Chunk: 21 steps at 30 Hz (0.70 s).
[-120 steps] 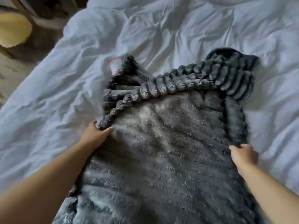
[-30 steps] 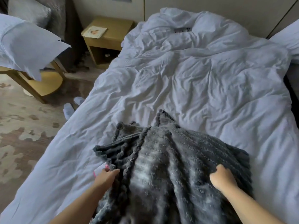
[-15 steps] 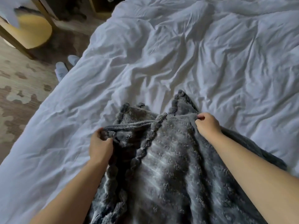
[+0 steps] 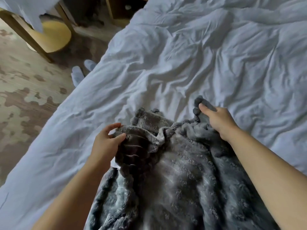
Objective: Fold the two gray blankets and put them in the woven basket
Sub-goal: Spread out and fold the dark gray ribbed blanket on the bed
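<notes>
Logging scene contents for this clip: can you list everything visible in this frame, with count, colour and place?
Gray ribbed plush blanket: one, gray, bunched on the bed's near end.
Rumpled white duvet: one, white, covering the bed.
White slippers: two, white, on the floor beside the bed.
Round wooden table: one, yellow-tan, upper left.
White pillow: one, white, on that table.
Patterned carpet: one, brown and beige, left.
Left hand: one, gripping the blanket's left edge.
Right hand: one, gripping a blanket corner farther up.
</notes>
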### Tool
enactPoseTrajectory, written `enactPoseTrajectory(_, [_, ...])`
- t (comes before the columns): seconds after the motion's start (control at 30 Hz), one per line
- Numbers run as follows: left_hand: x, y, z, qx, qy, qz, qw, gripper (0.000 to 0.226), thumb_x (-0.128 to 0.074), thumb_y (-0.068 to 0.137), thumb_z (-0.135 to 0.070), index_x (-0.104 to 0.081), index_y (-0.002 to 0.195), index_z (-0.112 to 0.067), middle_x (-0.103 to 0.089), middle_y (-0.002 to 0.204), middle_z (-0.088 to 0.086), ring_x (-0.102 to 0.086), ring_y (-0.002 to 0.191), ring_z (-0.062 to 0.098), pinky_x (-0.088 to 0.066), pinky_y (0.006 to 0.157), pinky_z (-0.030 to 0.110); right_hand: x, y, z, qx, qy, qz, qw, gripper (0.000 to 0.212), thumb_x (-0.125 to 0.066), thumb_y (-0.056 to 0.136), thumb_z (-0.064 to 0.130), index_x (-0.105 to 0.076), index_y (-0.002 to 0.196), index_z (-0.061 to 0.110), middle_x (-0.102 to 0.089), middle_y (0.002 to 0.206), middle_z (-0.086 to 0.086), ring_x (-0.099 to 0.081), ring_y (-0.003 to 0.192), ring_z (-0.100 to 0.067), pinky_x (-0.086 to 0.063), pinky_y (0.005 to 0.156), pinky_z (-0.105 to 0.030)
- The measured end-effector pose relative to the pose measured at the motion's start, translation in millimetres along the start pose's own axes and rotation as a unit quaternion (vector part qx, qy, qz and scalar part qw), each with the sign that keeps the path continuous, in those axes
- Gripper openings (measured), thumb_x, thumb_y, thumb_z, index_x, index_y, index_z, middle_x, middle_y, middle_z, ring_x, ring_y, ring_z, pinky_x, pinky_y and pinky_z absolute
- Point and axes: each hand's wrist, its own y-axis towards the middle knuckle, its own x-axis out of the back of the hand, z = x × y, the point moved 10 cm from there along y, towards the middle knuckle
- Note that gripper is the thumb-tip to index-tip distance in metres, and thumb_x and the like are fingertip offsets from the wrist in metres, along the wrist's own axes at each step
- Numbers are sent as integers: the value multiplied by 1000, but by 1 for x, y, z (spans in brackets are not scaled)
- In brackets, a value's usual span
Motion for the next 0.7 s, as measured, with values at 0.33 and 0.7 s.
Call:
enactPoseTrajectory(0.33, [-10,-109,-79,26,-85,61,994,5,-66,85,-1,-64,89,-4,-70,60,5,-65,46,13,-49,41,20,54,-204,113,111,-94,67,987,18,-66,86,15,-60,102,20,-68,100,-3,-64,94,-22,-52,83,-36])
enactPoseTrajectory(0.7, [-66,-294,-226,-206,-211,267,918,32,-58,90,-2,-59,122,-3,-70,107,20,-67,99,34,-55,88,42,88,-382,185,285,-118,136,941,41,-82,66,48,-66,96,24,-73,90,9,-68,86,-7,-55,88,-35])
